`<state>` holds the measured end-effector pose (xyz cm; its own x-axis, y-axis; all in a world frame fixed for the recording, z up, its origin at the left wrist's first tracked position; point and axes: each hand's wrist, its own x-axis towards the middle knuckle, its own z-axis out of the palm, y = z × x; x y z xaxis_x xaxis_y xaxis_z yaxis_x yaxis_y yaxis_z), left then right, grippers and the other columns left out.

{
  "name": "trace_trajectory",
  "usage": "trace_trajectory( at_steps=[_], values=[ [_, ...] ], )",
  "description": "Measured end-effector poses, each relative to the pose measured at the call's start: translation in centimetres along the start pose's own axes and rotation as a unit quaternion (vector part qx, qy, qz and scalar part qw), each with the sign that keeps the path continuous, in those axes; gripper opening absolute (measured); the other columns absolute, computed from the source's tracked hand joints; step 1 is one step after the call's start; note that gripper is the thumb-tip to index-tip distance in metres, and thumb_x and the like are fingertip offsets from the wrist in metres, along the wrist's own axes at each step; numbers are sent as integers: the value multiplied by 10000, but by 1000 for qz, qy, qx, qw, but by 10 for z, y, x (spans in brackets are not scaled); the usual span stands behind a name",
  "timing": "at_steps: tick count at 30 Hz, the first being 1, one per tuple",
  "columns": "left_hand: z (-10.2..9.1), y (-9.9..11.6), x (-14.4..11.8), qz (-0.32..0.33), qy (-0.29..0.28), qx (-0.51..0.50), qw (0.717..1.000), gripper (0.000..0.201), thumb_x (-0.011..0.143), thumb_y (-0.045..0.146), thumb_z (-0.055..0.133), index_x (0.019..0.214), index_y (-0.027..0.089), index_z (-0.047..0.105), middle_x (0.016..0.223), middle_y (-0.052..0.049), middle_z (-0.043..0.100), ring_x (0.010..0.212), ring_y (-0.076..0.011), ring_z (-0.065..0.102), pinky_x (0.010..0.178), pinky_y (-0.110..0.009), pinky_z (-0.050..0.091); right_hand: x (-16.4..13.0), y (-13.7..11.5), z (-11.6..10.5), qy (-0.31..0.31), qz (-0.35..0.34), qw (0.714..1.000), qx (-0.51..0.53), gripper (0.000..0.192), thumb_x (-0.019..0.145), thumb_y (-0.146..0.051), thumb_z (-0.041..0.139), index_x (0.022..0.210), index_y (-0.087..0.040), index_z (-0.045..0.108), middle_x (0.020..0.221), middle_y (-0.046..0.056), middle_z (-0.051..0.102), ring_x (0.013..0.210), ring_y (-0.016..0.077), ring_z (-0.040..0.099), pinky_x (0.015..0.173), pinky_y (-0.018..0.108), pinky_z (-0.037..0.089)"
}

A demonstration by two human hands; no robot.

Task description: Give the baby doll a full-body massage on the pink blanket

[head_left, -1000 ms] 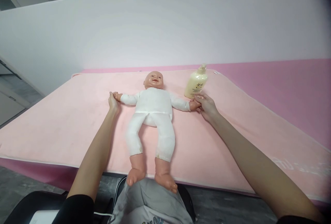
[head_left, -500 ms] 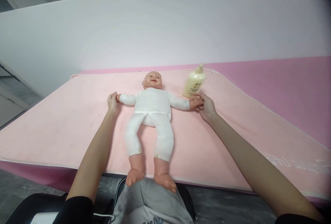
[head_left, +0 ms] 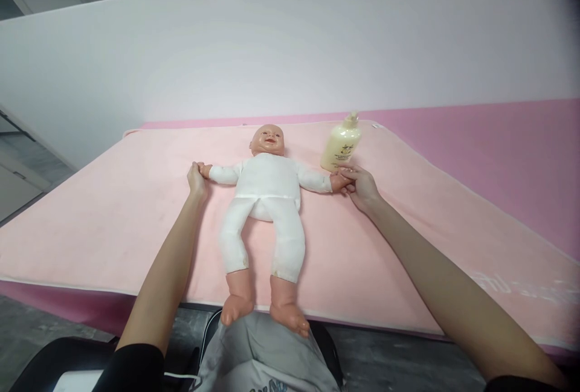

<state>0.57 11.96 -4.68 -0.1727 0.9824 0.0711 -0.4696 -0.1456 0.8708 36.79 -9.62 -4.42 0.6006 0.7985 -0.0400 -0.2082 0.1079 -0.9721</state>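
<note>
A baby doll (head_left: 268, 199) in a white suit lies on its back on a pale pink mat (head_left: 113, 199), arms spread, its bare feet hanging over the near edge. My left hand (head_left: 197, 179) grips the doll's hand on the left side. My right hand (head_left: 360, 185) grips the doll's other hand. A cream pump bottle (head_left: 341, 144) stands just behind my right hand, close to my fingers.
The mat covers a darker pink table (head_left: 498, 144) that runs off to the right. A white partition wall (head_left: 290, 48) rises behind it. Below the near edge I see my grey garment (head_left: 267, 356) and a black chair (head_left: 54, 362).
Both hands have kept their hold on the doll's hands, shifting only slightly; the doll's arms stay stretched out sideways.
</note>
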Motion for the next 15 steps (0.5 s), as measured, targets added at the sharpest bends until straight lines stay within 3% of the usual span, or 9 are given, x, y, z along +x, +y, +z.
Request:
trace_trajectory(
  at_steps=[5, 15],
  values=[
    [-1, 0, 0, -1, -3, 4, 1000, 337, 885, 460, 503, 680, 193, 491, 651, -6, 548, 661, -146, 574, 722, -281, 448, -2, -2, 4, 16, -12, 1000, -12, 336, 626, -214, 636, 958, -205, 583, 647, 22, 634, 452, 135, 531, 297, 180, 256],
    [1, 3, -4, -6, 2, 10, 1000, 297, 849, 434, 563, 695, 182, 524, 678, -3, 553, 667, -133, 573, 693, -262, 454, 5, 5, 2, 49, -21, 999, -8, 304, 671, -347, 713, 914, -182, 632, 611, 4, 611, 391, 94, 463, 282, 179, 230]
  ],
)
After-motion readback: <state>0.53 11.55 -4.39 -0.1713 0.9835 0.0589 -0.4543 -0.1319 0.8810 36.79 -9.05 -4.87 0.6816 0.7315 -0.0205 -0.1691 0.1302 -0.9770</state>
